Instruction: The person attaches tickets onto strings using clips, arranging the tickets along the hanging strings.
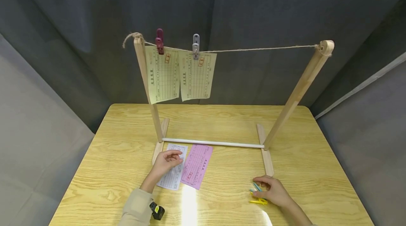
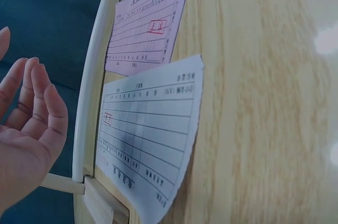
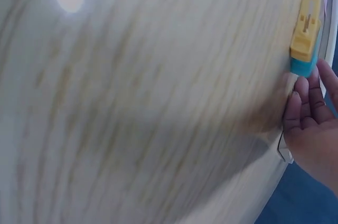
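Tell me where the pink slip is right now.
In the head view the pink slip lies flat on the table, just in front of the rack's white crossbar, beside the white slip under the left hand.

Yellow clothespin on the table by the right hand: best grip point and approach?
Pinch the yellow clothespin by its long side edges, from above. It lies flat on the table, long axis running left-right, so top and bottom faces aren't reachable. The right hand already sits just beside it.

Wooden drying rack (image 1: 296,94) centre frame, twine line (image 1: 260,48), two yellow slips (image 1: 179,74) pegged upper left, pink slip (image 1: 197,165) on table (image 1: 317,169).
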The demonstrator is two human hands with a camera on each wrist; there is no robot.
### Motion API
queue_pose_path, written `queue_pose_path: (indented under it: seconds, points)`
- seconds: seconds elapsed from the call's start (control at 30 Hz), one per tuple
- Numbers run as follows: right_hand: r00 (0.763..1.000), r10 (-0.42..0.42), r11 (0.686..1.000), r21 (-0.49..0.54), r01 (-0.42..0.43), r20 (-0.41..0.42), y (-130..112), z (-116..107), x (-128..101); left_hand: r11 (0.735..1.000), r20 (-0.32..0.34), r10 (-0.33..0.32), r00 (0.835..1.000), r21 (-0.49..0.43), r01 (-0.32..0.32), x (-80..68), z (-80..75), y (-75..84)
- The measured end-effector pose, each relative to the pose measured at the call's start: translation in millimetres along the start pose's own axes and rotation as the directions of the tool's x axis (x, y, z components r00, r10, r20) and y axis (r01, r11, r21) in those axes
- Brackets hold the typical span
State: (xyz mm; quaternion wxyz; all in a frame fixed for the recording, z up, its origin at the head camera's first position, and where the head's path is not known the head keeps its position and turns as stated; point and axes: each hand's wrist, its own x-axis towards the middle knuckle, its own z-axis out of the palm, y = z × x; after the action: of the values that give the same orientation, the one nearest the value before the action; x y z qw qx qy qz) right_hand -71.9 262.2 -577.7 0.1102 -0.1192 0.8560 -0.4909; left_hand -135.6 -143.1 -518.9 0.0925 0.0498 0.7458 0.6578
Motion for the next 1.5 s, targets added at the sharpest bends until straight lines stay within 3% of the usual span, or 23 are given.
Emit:
queue_pose_path:
  seconds: [0.2, 0.43, 0.83, 1.27, 1.5]
  points:
    - [0.999, -0.034, 0.998, -0.057, 0.035, 0.008, 4, 3, 2, 1.000, 0.004, -0.026, 1.000, -0.002, 0.026, -0.3, 1.5, 2.4]
    - [1.000, -0.030, 0.981, -0.192, 0.029, -0.003, 0, 7, 5, 0.999, 0.023, -0.018, 1.000, 0.034, 0.018, 2.5, 5.7, 2.1]
    - [0.994, -0.096, 0.953, -0.291, 0.079, -0.046, -3, 9, 12, 0.999, 0.016, -0.020, 1.000, -0.035, 0.020, 8.2, 12.1, -5.0]
    - [0.986, 0.012, 0.944, -0.322, -0.066, -0.166, -5, 18, 28, 0.998, 0.012, -0.066, 0.998, 0.000, 0.066, 10.6, 14.0, -1.3]
    - [0.977, 0.082, 0.942, -0.305, -0.140, -0.196, -9, 18, 30, 0.998, 0.001, -0.048, 0.999, -0.043, 0.048, 18.1, 16.5, -12.9]
